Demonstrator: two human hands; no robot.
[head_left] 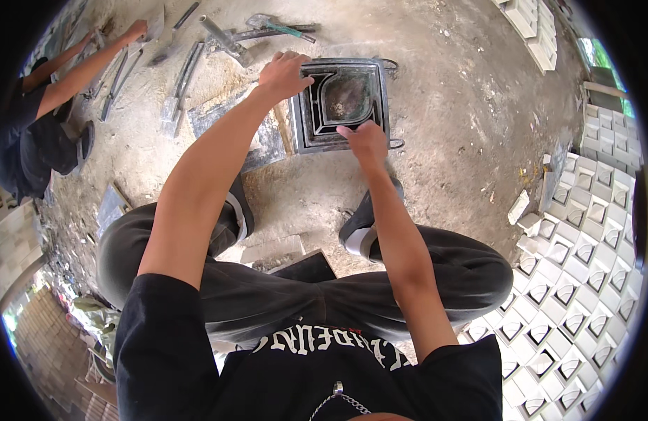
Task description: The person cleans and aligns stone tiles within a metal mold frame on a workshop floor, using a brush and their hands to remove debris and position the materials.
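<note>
A square dark metal mould (306,112) lies on the ground before me, with a curved leaf-shaped inner form (346,98) and wire loops (397,144) at its right side. My left hand (283,74) grips its far left corner, thumb over the rim. At the near side, my right hand (366,140) holds the edge, with the thumb pointing inward over the inner form and the other fingers mostly hidden. Part of a flat board (268,144) shows under my left forearm, beside the mould.
A hammer (226,41), a green-handled tool (285,29) and a flat-bladed tool (175,102) lie at the far left. Another person's hand (136,29) is beyond them. Pale patterned blocks (573,281) stand stacked at the right; more blocks (534,35) are at the far right.
</note>
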